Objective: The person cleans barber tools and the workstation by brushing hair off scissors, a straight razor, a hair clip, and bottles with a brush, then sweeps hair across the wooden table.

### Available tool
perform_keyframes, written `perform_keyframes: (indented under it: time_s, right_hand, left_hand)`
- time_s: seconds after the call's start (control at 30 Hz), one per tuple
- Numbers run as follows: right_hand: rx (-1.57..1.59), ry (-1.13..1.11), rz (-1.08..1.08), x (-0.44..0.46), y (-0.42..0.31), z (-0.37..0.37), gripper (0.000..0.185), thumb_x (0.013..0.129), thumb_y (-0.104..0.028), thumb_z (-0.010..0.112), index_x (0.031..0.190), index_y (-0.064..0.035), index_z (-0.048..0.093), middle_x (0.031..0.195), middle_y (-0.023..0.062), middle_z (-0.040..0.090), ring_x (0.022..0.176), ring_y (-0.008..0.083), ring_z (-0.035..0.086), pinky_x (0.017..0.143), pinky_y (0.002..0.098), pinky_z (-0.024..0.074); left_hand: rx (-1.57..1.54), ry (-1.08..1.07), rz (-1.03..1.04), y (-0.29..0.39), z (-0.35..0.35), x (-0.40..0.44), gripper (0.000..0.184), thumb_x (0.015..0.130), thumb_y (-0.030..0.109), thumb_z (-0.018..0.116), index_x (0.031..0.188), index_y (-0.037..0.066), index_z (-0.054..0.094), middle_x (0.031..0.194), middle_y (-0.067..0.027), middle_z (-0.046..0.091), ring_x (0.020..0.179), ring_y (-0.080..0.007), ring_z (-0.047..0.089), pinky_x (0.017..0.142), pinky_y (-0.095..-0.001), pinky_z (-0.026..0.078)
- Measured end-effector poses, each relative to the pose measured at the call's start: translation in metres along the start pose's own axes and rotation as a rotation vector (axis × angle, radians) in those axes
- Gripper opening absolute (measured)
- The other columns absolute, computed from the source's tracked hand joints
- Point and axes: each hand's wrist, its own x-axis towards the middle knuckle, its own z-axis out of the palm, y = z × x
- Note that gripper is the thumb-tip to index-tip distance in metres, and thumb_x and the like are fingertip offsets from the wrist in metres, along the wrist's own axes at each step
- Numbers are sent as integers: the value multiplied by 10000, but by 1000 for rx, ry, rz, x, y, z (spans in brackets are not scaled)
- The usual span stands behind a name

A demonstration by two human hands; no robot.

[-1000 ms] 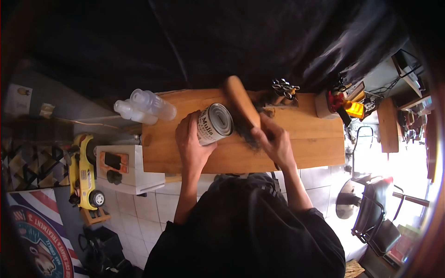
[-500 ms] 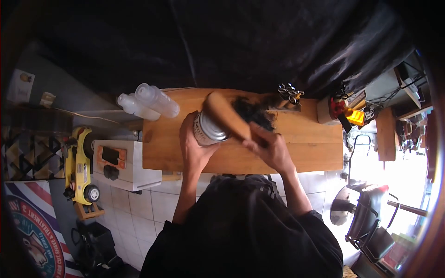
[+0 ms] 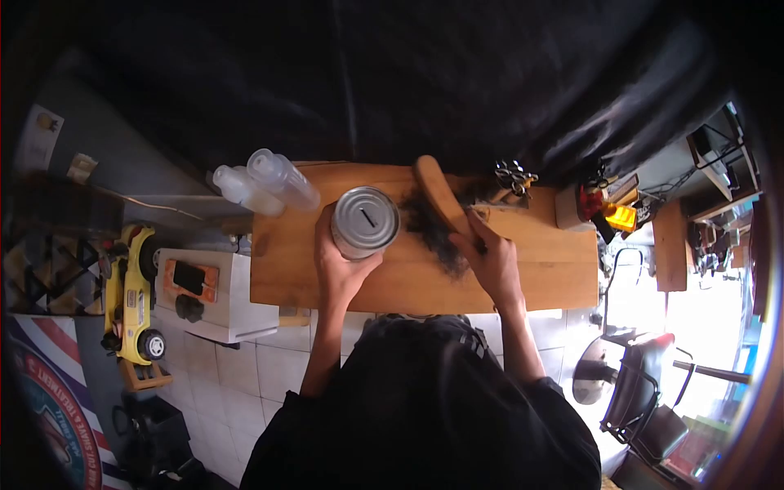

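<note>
My left hand [image 3: 339,265] is wrapped round a metal can [image 3: 365,220] with a slot in its lid, held over the wooden table [image 3: 539,261]. In my right hand [image 3: 492,260] is the end of a brush [image 3: 439,194] with a long curved wooden back. Its bristle side faces down, so the bristles are mostly hidden. A dark, loose pile of hair clippings [image 3: 433,233] lies on the tabletop under and beside the brush. Can and brush are apart from each other.
Two clear plastic bottles [image 3: 282,184] stand at the table's back left. Scissors in a holder [image 3: 514,180] are at the back right, near a container [image 3: 574,208] with bottles. A white cabinet [image 3: 233,302] adjoins the left side; a barber chair [image 3: 645,376] stands right.
The brush has moved away from the can, back and right over the hair clippings. The can has turned from a sideways tilt to show its slotted lid upward.
</note>
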Motion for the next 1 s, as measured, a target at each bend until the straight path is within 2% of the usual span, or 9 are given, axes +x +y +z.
perform_keyframes:
  time_s: [0.03,0.2,0.4,0.5,0.7,0.8,0.9,0.93,1.0]
  right_hand:
    - [-18,30,-17,1,5,-1,452,808,-196,781,1169,28,627,729,157,607,620,188,596,604,294,475]
    - [41,37,53,-5,2,8,520,822,-246,775,1224,39,609,768,168,654,679,161,623,651,286,498]
    - [94,-51,174,-12,-15,17,541,835,-274,761,1249,33,598,858,194,696,766,152,657,709,295,518]
    - [95,-39,123,-13,-18,22,551,843,-272,761,1257,45,585,759,77,636,728,72,554,660,249,478]
    - [62,-15,39,-11,-19,32,552,849,-258,751,1263,62,574,777,63,639,731,68,555,656,240,472]
    - [55,-53,144,-9,-32,32,535,836,-241,756,1256,44,586,975,201,700,902,172,672,801,299,511]
    - [67,-78,207,-8,-36,34,535,837,-236,755,1260,43,584,995,198,700,907,175,671,815,296,508]
    - [73,-68,188,-7,-38,35,536,836,-237,757,1262,41,584,1000,200,700,917,178,673,821,298,508]
    - [88,-56,148,-6,-41,39,539,835,-239,759,1265,36,584,1011,205,701,937,186,678,832,302,509]
  left_hand:
    - [-104,44,-38,0,0,2,827,568,86,874,1277,2,457,1142,-159,567,1060,-320,564,926,-430,441]
    - [-110,192,-20,-46,21,13,886,575,119,912,1311,17,430,1239,-143,417,1196,-314,419,1024,-449,360]
    - [-98,194,-40,-59,31,29,900,590,136,910,1321,18,399,1237,-154,410,1196,-325,420,1017,-457,365]
    - [-91,171,-59,-66,32,30,916,595,151,912,1329,16,380,1246,-158,401,1195,-332,417,1014,-459,362]
    - [-92,163,-41,-70,32,34,949,618,218,912,1330,-17,330,1251,-185,377,1199,-347,396,1005,-461,345]
    - [29,222,7,-55,21,27,954,649,256,892,1318,-54,287,1241,-212,355,1173,-336,388,1001,-454,340]
    - [156,282,-14,-69,-4,14,943,674,274,867,1305,-80,262,1234,-229,334,1142,-319,375,986,-450,338]
    - [160,335,29,-62,-15,20,807,729,194,815,1298,-58,302,1192,-197,374,1065,-286,412,958,-435,352]
    - [203,408,82,-60,-30,39,740,759,130,787,1306,-33,317,1186,-161,409,979,-243,459,887,-396,393]
